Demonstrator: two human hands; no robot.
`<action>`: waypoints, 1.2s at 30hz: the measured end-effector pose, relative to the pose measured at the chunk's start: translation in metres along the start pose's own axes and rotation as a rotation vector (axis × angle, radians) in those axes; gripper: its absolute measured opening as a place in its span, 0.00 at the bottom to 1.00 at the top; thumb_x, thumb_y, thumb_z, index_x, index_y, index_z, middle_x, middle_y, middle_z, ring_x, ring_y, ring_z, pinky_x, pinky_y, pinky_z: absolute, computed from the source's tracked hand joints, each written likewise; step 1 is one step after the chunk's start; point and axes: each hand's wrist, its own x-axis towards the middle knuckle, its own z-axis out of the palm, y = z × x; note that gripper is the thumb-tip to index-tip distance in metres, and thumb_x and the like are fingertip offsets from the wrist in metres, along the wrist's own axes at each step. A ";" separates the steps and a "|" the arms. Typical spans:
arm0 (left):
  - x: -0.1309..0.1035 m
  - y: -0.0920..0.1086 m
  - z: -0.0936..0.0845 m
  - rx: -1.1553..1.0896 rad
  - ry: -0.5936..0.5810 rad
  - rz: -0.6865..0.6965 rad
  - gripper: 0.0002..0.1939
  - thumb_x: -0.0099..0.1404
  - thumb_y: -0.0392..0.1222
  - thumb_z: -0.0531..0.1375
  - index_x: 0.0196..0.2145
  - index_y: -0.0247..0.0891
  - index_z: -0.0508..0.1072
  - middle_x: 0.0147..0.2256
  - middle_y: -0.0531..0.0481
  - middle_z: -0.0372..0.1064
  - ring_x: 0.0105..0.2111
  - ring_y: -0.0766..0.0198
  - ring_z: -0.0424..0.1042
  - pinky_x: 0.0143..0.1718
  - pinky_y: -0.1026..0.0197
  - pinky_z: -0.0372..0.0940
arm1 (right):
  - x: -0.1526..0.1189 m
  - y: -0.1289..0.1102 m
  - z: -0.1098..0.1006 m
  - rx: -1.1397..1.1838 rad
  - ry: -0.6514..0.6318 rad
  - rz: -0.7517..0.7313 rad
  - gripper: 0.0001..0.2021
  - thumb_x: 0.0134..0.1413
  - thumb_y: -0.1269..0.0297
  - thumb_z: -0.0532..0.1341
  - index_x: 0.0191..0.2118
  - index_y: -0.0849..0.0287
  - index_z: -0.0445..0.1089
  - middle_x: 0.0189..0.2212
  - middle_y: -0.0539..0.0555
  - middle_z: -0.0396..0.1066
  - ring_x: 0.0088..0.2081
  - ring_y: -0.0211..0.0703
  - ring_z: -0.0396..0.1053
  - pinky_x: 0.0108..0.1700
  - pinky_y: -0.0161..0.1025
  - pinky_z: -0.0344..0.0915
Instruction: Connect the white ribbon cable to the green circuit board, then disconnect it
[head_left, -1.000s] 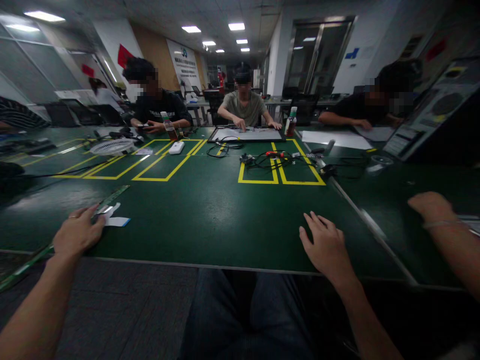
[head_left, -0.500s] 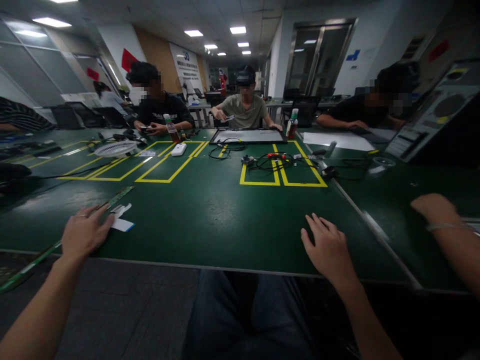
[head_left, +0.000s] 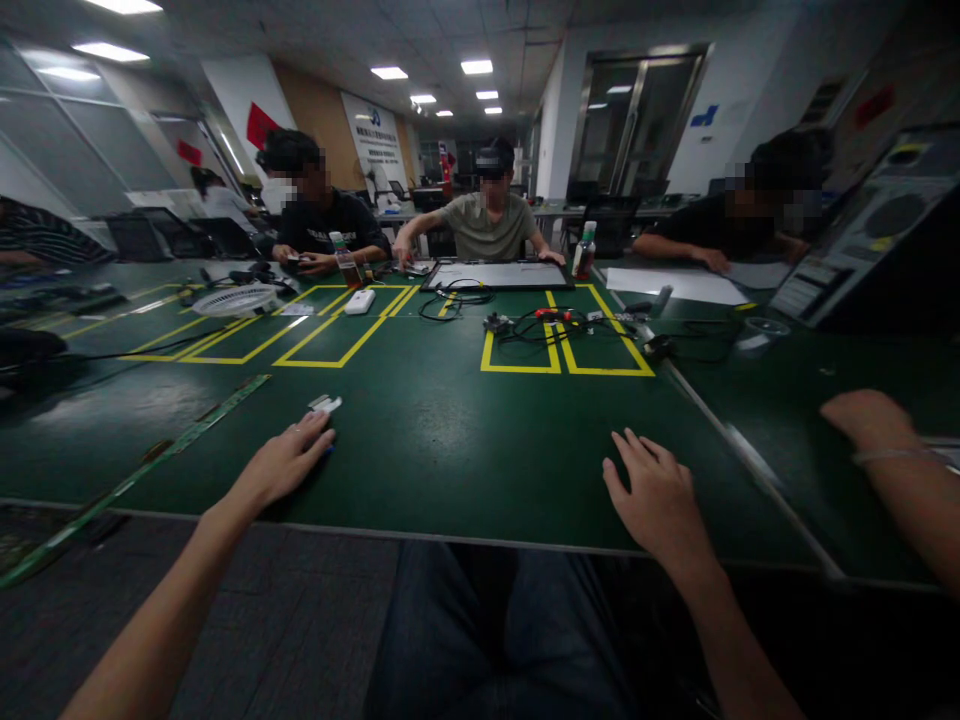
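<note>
My left hand (head_left: 289, 462) lies palm down on the green table (head_left: 450, 440), over a small white piece (head_left: 325, 404) that shows beyond its fingertips; a bit of blue shows by the thumb. The hand covers the rest of that piece, and its fingers look extended. To its left a long, narrow green circuit strip (head_left: 191, 434) lies slantwise, its near end past the table's front edge. My right hand (head_left: 654, 490) rests on the table at the right, fingers spread, holding nothing.
Another person's forearm (head_left: 892, 440) rests at the right. Beyond the yellow tape rectangles' near edges lie cables, a red-and-black tool (head_left: 553, 315), a white box (head_left: 360, 301), bottles (head_left: 584, 250) and a framed panel (head_left: 496, 274). People sit across the table.
My left hand has moved right, away from the green strip, and the white piece has shifted right with it. My right hand has stayed put. The person opposite has lowered a hand to the table.
</note>
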 end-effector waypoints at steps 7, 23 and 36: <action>-0.005 0.117 0.009 -0.217 -0.163 0.425 0.34 0.80 0.57 0.41 0.76 0.37 0.52 0.75 0.44 0.46 0.76 0.53 0.44 0.75 0.43 0.43 | 0.000 0.000 0.000 0.019 0.006 0.003 0.26 0.73 0.55 0.49 0.66 0.62 0.68 0.66 0.64 0.68 0.66 0.60 0.62 0.60 0.59 0.63; -0.047 0.240 0.001 -0.263 -0.156 0.808 0.33 0.82 0.49 0.43 0.78 0.50 0.35 0.76 0.52 0.35 0.76 0.55 0.36 0.77 0.42 0.41 | 0.000 -0.001 -0.002 0.010 -0.008 0.004 0.26 0.73 0.54 0.48 0.66 0.63 0.67 0.67 0.63 0.67 0.66 0.59 0.62 0.60 0.59 0.63; -0.037 0.210 -0.001 -0.283 0.051 0.546 0.30 0.81 0.54 0.46 0.76 0.52 0.50 0.77 0.55 0.30 0.77 0.53 0.31 0.76 0.41 0.43 | 0.000 -0.003 -0.005 0.021 -0.019 0.017 0.26 0.73 0.55 0.49 0.66 0.63 0.67 0.66 0.63 0.67 0.66 0.59 0.62 0.61 0.58 0.63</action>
